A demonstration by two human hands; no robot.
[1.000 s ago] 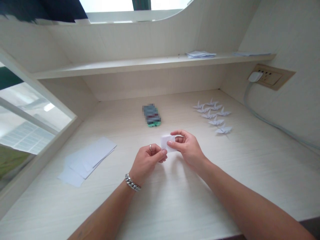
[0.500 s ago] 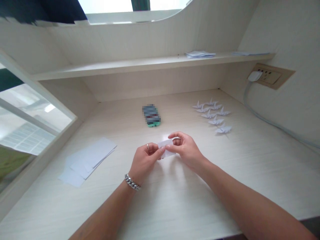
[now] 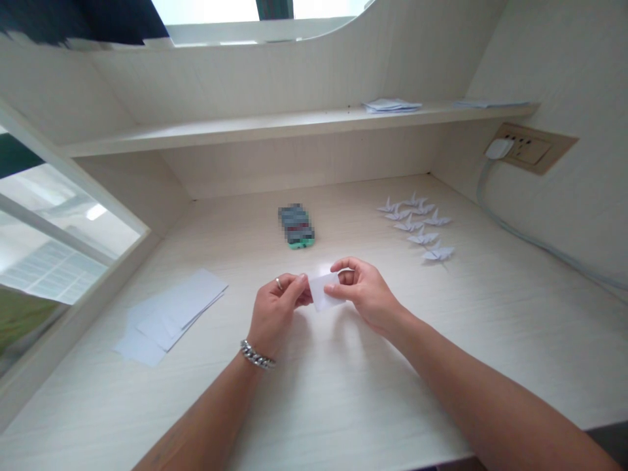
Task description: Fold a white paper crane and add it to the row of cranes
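Observation:
A small folded piece of white paper (image 3: 320, 299) is held up over the desk between my two hands. My right hand (image 3: 367, 296) pinches its right part, thumb flat on the near face and fingers curled behind. My left hand (image 3: 275, 307), with a ring and a chain bracelet, is closed at the paper's left edge, thumb pressed to the index finger at the upper left corner. Its other fingertips are partly hidden. Several white paper cranes (image 3: 422, 239) stand in a group on the desk, beyond my right hand.
Loose white paper sheets (image 3: 169, 314) lie overlapping at the left. A blurred dark object with a green edge (image 3: 297, 226) sits farther back. Folded papers (image 3: 392, 106) rest on the shelf (image 3: 245, 131). A plugged-in cable (image 3: 540, 248) runs down the right side.
My left thumb has slid left off the paper's face to its left edge, showing more of the paper. My right hand has stayed nearly still.

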